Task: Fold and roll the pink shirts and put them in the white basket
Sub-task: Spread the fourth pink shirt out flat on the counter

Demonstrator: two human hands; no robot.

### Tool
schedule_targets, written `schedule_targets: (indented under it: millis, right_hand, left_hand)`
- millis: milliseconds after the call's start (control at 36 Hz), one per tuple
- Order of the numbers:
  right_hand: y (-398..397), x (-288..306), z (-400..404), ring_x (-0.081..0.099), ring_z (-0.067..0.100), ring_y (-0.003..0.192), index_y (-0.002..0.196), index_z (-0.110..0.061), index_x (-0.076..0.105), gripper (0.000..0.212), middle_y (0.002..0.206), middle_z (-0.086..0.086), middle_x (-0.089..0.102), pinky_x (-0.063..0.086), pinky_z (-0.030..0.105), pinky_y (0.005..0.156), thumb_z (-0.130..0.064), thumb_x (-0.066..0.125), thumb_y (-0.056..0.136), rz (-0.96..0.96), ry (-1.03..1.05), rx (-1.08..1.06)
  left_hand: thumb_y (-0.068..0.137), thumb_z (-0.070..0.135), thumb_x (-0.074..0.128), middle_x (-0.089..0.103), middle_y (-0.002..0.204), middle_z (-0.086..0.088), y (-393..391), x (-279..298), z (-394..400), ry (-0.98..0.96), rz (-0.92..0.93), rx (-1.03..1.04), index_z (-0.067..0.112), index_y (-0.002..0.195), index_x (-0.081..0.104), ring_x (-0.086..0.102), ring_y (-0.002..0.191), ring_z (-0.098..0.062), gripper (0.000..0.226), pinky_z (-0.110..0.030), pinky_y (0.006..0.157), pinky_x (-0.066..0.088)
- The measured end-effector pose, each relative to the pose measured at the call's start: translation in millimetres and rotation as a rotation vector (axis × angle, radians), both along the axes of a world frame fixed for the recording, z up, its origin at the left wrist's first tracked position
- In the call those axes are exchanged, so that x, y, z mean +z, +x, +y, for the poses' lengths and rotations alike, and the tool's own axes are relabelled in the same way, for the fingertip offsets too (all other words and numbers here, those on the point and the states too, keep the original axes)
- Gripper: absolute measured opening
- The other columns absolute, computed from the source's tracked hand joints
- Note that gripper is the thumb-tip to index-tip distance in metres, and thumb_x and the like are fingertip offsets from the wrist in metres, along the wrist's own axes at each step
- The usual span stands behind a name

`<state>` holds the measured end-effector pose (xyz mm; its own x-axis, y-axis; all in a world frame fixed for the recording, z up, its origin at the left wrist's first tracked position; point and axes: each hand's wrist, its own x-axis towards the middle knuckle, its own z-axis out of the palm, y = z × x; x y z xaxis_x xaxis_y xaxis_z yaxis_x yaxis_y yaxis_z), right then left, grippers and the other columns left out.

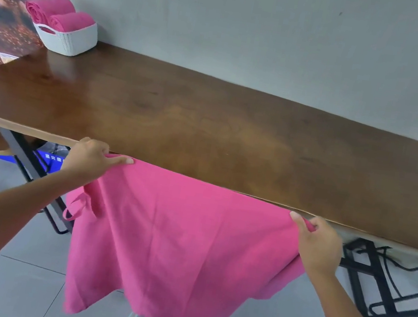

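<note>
Currently one pink shirt (182,242) is held spread out in the air, just in front of the near edge of the brown tabletop (208,119). Its top edge is stretched between both hands, roughly level with the tabletop edge; the rest hangs down toward the tiled floor (14,289).

Left hand (91,158): fingers are curled round the shirt's upper left corner, with the index finger laid along the top edge. Fabric is gripped firmly.

Right hand (319,246): upper right corner is pinched, thumb on top, remaining fingers wrapped underneath. Cloth is bunched at the grip.

A small fabric loop or strap is seen hanging off the shirt's left side, below the left hand. Whether it is a sleeve or a tie cannot be told.

White basket (70,38) is placed at the far left corner of the tabletop, close to the grey wall (279,31). Two rolled pink shirts (58,12) are already lying in it side by side, spiral ends facing the camera, tops sticking above the rim.

A large printed panel (7,0) is leaned just left of the basket. Black metal frames (375,283) are visible under the tabletop at right.
</note>
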<state>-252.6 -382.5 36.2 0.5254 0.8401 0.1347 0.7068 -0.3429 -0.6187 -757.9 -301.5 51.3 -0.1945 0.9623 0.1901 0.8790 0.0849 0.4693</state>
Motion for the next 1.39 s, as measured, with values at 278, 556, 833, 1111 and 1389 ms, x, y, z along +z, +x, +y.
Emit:
schedule_targets:
  millis: [278, 556, 833, 1111, 1389]
  right_hand:
    - [13, -14, 76, 0.046, 0.029, 0.077, 0.081, -0.01, 0.051, 0.034, 0.08, 0.005, 0.049, 0.031, 0.037, 0.065, -0.032, 0.043, 0.106, -0.144, 0.079, 0.045]
    - [22, -37, 142, 0.051, 0.034, 0.076, 0.074, -0.013, 0.048, 0.029, 0.075, 0.006, 0.053, 0.038, 0.039, 0.069, -0.025, 0.06, 0.098, -0.229, 0.042, -0.007]
    - [38, -49, 186, 0.055, 0.031, 0.08, 0.078, -0.012, 0.057, 0.026, 0.079, 0.003, 0.058, 0.045, 0.044, 0.075, -0.028, 0.062, 0.097, -0.227, -0.023, 0.035]
    - [43, -38, 228, 0.054, 0.022, 0.089, 0.084, -0.016, 0.062, 0.018, 0.086, -0.003, 0.061, 0.044, 0.038, 0.081, -0.03, 0.067, 0.094, -0.079, -0.012, 0.076]
    - [54, -32, 278, 0.055, 0.021, 0.084, 0.078, -0.013, 0.061, 0.021, 0.083, -0.001, 0.06, 0.036, 0.031, 0.075, -0.027, 0.072, 0.091, -0.04, -0.034, 0.06]
  left_hand:
    - [0.071, 0.061, 0.081, 0.045, 0.048, -0.012, 18, -9, 70, 0.094, -0.032, 0.023, 0.011, 0.048, 0.031, 0.046, 0.075, -0.035, 0.075, -0.044, 0.074, 0.041]
    - [0.062, 0.079, 0.073, 0.048, 0.061, -0.005, 16, -42, 122, -0.004, 0.011, 0.073, 0.012, 0.052, 0.042, 0.046, 0.077, -0.033, 0.075, -0.044, 0.067, 0.039]
    - [0.065, 0.08, 0.072, 0.044, 0.099, 0.0, 20, -45, 167, -0.082, -0.034, 0.076, 0.02, 0.085, 0.053, 0.044, 0.106, -0.035, 0.066, -0.05, 0.099, 0.037]
    - [0.06, 0.084, 0.072, 0.049, 0.104, 0.001, 17, -43, 228, -0.131, -0.073, 0.056, 0.024, 0.086, 0.056, 0.043, 0.112, -0.032, 0.067, -0.047, 0.102, 0.034]
    - [0.062, 0.075, 0.079, 0.053, 0.103, 0.003, 25, -42, 292, -0.139, -0.128, -0.003, 0.028, 0.082, 0.057, 0.042, 0.11, -0.027, 0.056, -0.043, 0.103, 0.031]
